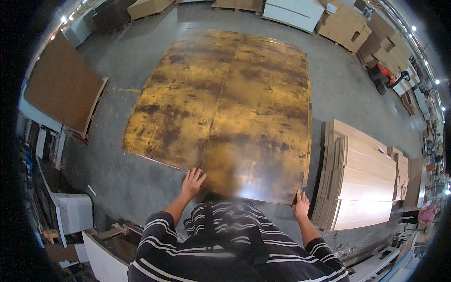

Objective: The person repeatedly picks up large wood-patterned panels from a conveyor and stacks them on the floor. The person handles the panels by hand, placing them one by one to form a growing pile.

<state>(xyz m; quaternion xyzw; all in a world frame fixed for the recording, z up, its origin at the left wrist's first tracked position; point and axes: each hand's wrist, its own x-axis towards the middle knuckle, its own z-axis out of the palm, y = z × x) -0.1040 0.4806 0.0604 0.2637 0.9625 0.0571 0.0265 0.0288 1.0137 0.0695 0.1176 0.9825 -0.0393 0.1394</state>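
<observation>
Left hand point(191, 184), fingers spread, and right hand point(302, 206), fingers closer together, touching nearest edge of mottled brown-yellow panel point(256, 122); cannot tell grip underneath; matched pressure probably keeping panel steady

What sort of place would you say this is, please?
Probably a warehouse or panel workshop: pale wood-look boards are stacked on the right, large cardboard boxes stand at the far side, and what looks like a red pallet truck stands at the upper right.
</observation>
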